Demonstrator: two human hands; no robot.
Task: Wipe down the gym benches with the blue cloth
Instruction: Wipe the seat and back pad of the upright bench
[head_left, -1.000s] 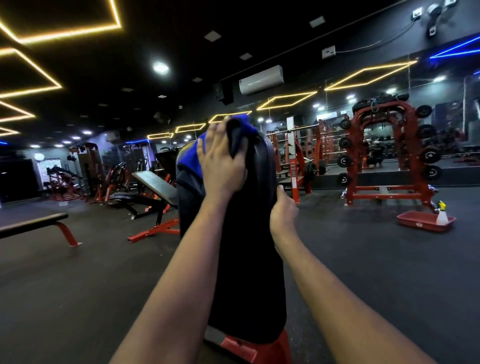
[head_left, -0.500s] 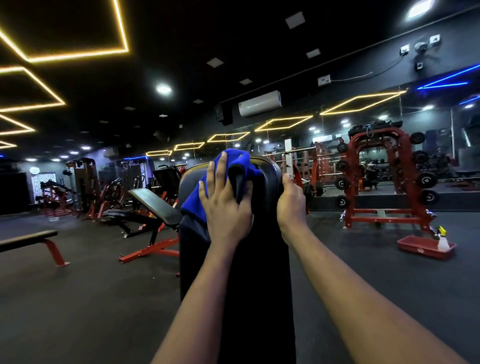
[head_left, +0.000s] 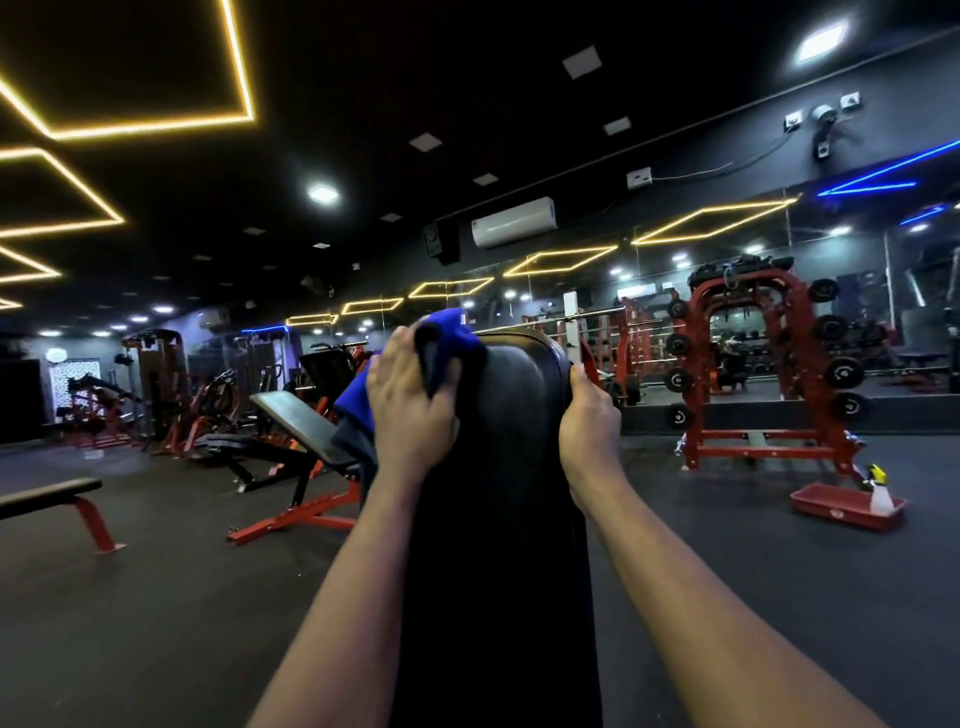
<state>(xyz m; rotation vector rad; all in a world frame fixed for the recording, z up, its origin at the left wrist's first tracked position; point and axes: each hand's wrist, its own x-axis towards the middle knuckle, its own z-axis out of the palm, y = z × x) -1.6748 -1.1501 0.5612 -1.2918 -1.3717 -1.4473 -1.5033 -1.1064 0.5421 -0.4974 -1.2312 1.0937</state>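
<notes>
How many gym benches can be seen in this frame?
3. The black bench stands at centre, nearest the camera; an incline bench sits behind it to the left; a flat bench is at the left edge. More may be hidden among the far machines.

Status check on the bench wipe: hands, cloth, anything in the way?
Left hand grips blue cloth against top left of bench pad. Right hand grips pad's right edge. Nothing visible blocking the pad face.
</notes>
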